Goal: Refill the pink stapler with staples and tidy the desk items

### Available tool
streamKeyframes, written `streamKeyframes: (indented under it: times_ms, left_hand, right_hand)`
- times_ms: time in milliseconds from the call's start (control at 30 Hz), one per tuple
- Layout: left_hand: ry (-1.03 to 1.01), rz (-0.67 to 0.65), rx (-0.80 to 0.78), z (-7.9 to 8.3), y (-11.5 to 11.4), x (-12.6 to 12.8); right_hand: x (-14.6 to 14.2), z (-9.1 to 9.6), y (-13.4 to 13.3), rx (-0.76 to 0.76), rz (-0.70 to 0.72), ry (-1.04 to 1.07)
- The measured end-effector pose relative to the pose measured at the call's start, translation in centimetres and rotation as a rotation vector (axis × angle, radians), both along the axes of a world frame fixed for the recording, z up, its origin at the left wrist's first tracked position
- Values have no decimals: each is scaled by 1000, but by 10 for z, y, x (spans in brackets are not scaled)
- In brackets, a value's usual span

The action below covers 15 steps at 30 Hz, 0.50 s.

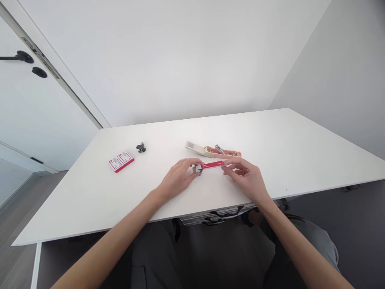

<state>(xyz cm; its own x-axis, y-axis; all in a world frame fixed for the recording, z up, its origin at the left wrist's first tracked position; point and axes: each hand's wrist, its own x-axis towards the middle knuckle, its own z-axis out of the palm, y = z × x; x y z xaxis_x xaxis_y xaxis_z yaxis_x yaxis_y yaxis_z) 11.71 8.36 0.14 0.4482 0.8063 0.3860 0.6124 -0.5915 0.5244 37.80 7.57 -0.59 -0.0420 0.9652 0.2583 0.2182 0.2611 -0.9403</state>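
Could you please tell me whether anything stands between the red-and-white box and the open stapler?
Nothing visible blocks the way: the box, held near its ends by the left hand and right hand, is just on the near side of the stapler.

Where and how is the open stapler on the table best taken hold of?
I'd probably pinch the open stapler by its cream arm, across the narrow width, from above and the left. That arm is long and slim, while a metal piece juts up from the peach half, and the right hand, holding the red-and-white box, is close in front of that half.
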Motion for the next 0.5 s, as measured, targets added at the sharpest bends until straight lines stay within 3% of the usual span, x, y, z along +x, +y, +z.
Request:
streamKeyframes:
  times_ms: [500]
  left_hand:
    - [-76, 30, -149, 3, 0, -1]
  right_hand:
    - [3, -1, 6, -93, 82, 155]
